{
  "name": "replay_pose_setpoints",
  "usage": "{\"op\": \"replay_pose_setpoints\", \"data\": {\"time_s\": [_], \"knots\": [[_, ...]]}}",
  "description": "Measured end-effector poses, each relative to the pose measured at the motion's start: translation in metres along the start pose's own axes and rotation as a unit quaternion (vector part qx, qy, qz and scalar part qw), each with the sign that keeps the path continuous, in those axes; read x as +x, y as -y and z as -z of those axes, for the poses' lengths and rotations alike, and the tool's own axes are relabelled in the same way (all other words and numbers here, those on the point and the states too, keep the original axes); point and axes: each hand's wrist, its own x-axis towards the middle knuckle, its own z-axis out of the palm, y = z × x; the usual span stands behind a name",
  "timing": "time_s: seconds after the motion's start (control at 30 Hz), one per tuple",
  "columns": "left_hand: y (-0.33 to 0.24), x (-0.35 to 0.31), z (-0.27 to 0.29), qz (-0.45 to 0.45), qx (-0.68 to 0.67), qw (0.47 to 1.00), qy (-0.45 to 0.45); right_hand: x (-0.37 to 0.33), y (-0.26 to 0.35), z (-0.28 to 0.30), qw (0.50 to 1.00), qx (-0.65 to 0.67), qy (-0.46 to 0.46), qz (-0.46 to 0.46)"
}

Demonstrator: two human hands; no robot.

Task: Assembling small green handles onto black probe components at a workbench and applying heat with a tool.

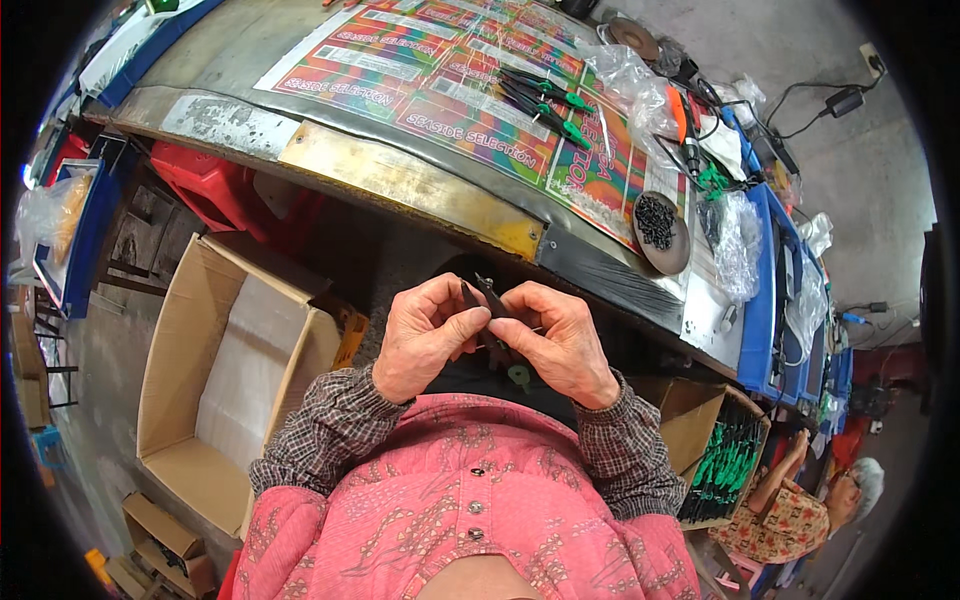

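Observation:
Both my hands meet in front of my lap, just off the table's near edge. Between them is a slim black tool (pixel 487 290) with pointed ends at the top; a dull green round end shows below my right hand. My left hand (pixel 425 335) pinches it between thumb and fingers. From the other side my right hand (pixel 555 345) grips it, thumb close to the left thumb. My fingers hide its middle, so its exact kind is unclear. On the table lie several black tools with green ends (pixel 545 105). Right of them sits a round dish (pixel 672 262) of small black parts.
Printed colourful sheets (pixel 420 75) cover the metal-edged table. An orange-and-black powered driver (pixel 682 125) lies among plastic bags. Blue crates (pixel 762 300) line the right. An open cardboard box (pixel 190 350) stands left; another box (pixel 685 410) holds green-and-black pieces. A co-worker (pixel 790 515) sits lower right.

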Motion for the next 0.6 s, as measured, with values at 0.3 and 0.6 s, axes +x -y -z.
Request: {"op": "replay_pose_setpoints", "data": {"time_s": [0.3, 0.6], "knots": [[-0.001, 0.004, 0.01, -0.006, -0.007, 1.0, -0.005, 0.005, 0.005, 0.003, 0.999, 0.005, -0.022, -0.029], [-0.01, 0.007, 0.025, 0.031, -0.088, 0.995, 0.044, 0.054, 0.038, 0.042, 0.98, -0.192, 0.026, 0.034]]}}
